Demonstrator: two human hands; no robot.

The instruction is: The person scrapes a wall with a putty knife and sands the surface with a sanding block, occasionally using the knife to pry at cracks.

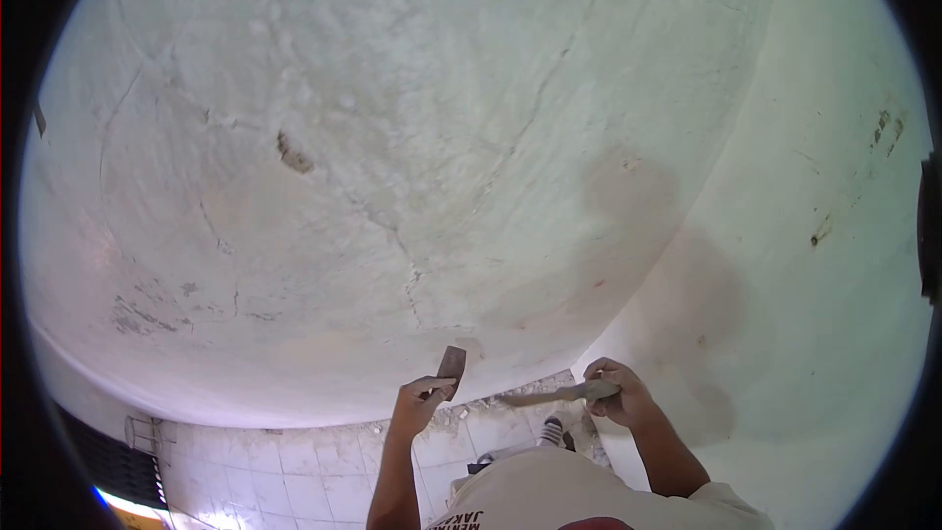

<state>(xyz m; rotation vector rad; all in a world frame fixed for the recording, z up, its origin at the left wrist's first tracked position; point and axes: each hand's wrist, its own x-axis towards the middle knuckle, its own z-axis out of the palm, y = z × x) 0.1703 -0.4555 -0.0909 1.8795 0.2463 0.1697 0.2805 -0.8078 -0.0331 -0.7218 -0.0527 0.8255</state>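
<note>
My left hand [420, 404] is closed on a small dark brown rectangular piece [452, 365], flat and held upright between thumb and fingers in front of the wall. In my right hand [620, 395] is a long, flat-bladed tool [549, 396], coated in dust and gripped by its handle. Its blade points left, toward my other hand, and the two held things are apart. Facing me is a pale plastered wall [412, 157] with cracks and a chipped hole [292, 153]. Part of each hand's grip is hidden behind the fingers.
A second wall [814, 334] meets the first in a corner on the right. Rubble [461, 414] lies along the foot of the wall on the tiled floor [294, 471]. My foot [552, 432] stands near the corner. A dark slatted object [108, 456] is at lower left.
</note>
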